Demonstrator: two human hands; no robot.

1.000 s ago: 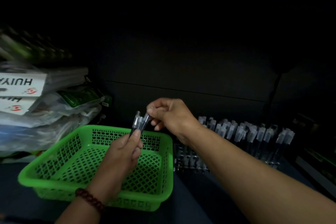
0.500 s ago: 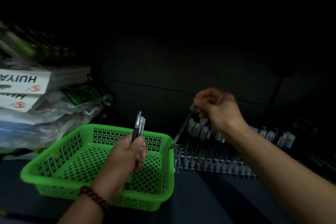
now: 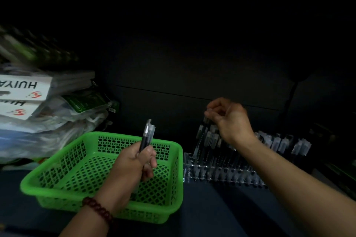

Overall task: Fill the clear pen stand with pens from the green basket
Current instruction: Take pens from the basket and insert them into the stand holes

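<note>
A green plastic basket [image 3: 57, 184] sits at the lower left, its mesh bottom showing bare. Above it my left hand [image 3: 133, 165] grips a few dark pens [image 3: 147, 134] upright, their clear caps sticking out on top. To the right stands the clear pen stand [image 3: 192, 171], holding several pens in rows. My right hand [image 3: 229, 119] hovers over the stand's left end and pinches the cap end of one pen [image 3: 201, 136], which slants down toward the stand's near-left slots.
A pile of plastic-wrapped packages and white boxes [image 3: 25, 92] lies behind the basket on the left. A dark wall closes off the back. The dark blue tabletop [image 3: 212, 208] stretches in front of the stand.
My right hand carried the single pen further right and down, over the stand's left end. My left hand with the remaining pens stayed over the basket.
</note>
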